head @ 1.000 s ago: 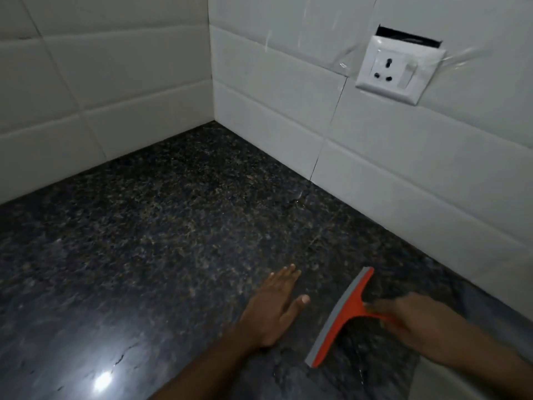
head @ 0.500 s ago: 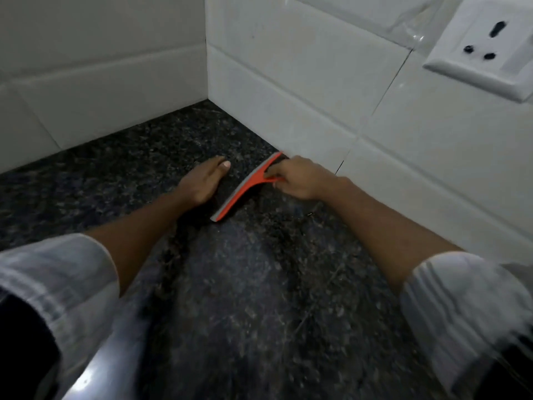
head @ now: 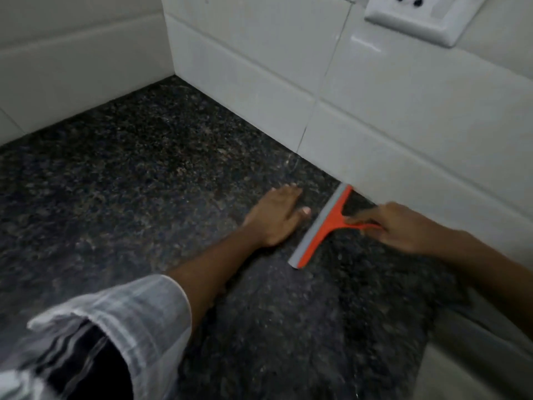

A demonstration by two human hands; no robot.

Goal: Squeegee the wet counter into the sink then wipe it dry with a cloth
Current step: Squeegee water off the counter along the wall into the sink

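Note:
An orange squeegee point(head: 323, 229) with a grey blade lies edge-down on the dark speckled granite counter point(head: 129, 183), its far tip close to the tiled back wall. My right hand point(head: 403, 229) grips its orange handle from the right. My left hand point(head: 277, 217) rests flat on the counter just left of the blade, fingers together and pointing toward the wall, holding nothing. No sink or cloth is in view.
White tiled walls meet in a corner point(head: 170, 73) at the back of the counter. A white wall socket point(head: 415, 15) sits high on the right wall. A pale ledge point(head: 476, 356) borders the counter at the lower right.
The squeegee and both hands have drawn back from the corner, toward me and to the right along the back wall. My left hand stays flat beside the blade.

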